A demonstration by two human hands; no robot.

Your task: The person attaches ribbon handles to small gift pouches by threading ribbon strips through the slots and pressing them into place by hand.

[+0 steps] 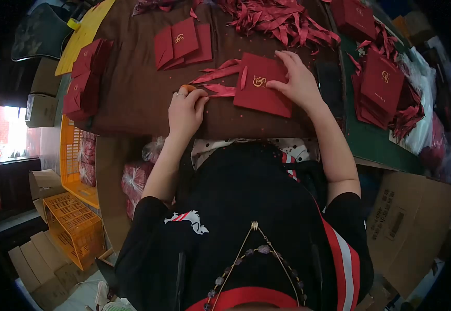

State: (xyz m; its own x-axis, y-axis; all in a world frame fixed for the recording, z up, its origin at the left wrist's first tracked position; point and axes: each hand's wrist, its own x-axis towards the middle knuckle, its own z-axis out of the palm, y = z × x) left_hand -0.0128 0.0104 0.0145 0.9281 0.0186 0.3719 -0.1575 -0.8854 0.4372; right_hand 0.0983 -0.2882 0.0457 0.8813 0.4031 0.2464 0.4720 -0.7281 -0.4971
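Note:
A dark red paper bag (269,98) with a gold logo lies flat on the brown cloth in front of me. My right hand (300,83) holds it at the right side, thumb on its face and fingers at the far edge. From the bag's left end, red ribbon (220,89) runs out in two strands toward my left hand (186,109). That hand is closed in a pinch at the ribbon's end, and something orange shows at its fingers. Beyond the ribbon lie several similar red bags (186,44), folded flat and overlapping.
A heap of red ribbons (282,20) lies at the table's far side. Stacked red bags (85,83) stand on the left, and more bags (383,85) with ribbons are on the right. Orange crates (75,223) and cardboard boxes (412,228) flank me below the table.

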